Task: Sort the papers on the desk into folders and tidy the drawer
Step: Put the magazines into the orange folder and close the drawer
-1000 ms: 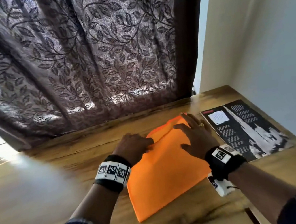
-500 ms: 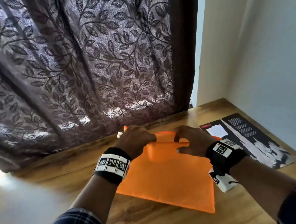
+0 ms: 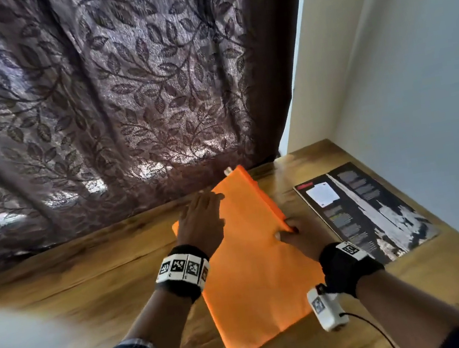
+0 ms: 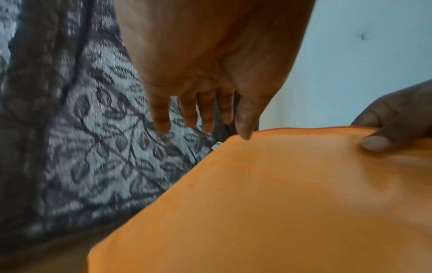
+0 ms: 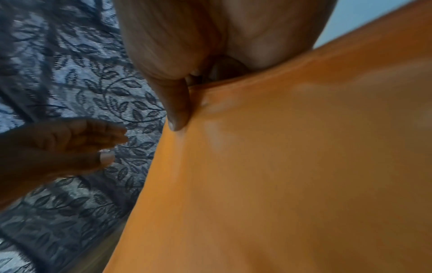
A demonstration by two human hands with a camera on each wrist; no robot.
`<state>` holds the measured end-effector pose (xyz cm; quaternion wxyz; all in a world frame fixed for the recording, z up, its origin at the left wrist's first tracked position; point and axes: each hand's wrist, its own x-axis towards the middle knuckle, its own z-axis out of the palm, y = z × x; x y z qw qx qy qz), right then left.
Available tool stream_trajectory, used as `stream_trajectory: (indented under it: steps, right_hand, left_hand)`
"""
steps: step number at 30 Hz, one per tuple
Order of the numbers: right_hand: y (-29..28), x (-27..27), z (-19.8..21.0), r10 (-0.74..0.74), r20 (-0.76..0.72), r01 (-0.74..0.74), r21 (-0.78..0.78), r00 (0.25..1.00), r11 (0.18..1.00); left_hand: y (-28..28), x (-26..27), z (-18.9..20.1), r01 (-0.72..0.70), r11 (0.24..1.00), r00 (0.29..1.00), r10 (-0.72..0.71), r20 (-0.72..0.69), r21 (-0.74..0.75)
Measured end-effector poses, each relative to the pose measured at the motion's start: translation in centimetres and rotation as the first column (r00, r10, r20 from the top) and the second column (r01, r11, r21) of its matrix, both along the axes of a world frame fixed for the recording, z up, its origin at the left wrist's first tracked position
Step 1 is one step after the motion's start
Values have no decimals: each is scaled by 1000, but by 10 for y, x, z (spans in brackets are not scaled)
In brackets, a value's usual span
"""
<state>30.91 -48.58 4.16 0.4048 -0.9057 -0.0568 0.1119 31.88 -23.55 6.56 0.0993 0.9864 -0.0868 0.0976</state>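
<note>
An orange folder [image 3: 254, 265] lies lengthwise on the wooden desk [image 3: 94, 271], its far corner close to the curtain. My left hand [image 3: 205, 207] is over its far left part with the fingers [image 4: 207, 114] straight; whether it touches is unclear. My right hand [image 3: 286, 232] pinches the folder's right edge, thumb [image 5: 178, 110] on top and the other fingers hidden under the edge. In the left wrist view that thumb dents the folder [image 4: 280, 203]. A black printed paper [image 3: 362, 210] lies flat on the desk to the right of the folder.
A dark leaf-patterned curtain [image 3: 122, 100] hangs along the desk's far edge. A pale wall [image 3: 417, 86] runs down the right side, close to the black paper. Bare desk wood stretches to the left of the folder.
The folder has swung from lying slantwise to pointing away from me. My left hand has let go of its far edge and straightened. My right hand has shifted to the right edge.
</note>
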Motion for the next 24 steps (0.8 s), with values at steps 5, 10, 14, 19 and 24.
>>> stream_trajectory:
  steps: [5,10,14,19,24]
  right_hand:
    - [-8,-12,-20,-142,-45,143,29,989,989]
    - [-26,-9,-44,-158,-76,147,-128,985,981]
    - [-41,3,-38,-143,-74,132,-132,987,982]
    - [-87,26,-23,-267,-28,264,-75,963,962]
    - [-160,47,-20,-280,13,280,-98,960,955]
  left_hand:
    - [-27,-24,-58,-74,993,892,27,-451,-87]
    - [-52,-42,-82,-48,999,775,32,-631,-9]
    - [-63,-38,-79,-112,993,765,101,-636,23]
    - [-108,-26,-60,-154,988,822,147,-550,34]
    - [-173,7,-41,-166,986,924,145,-353,-29]
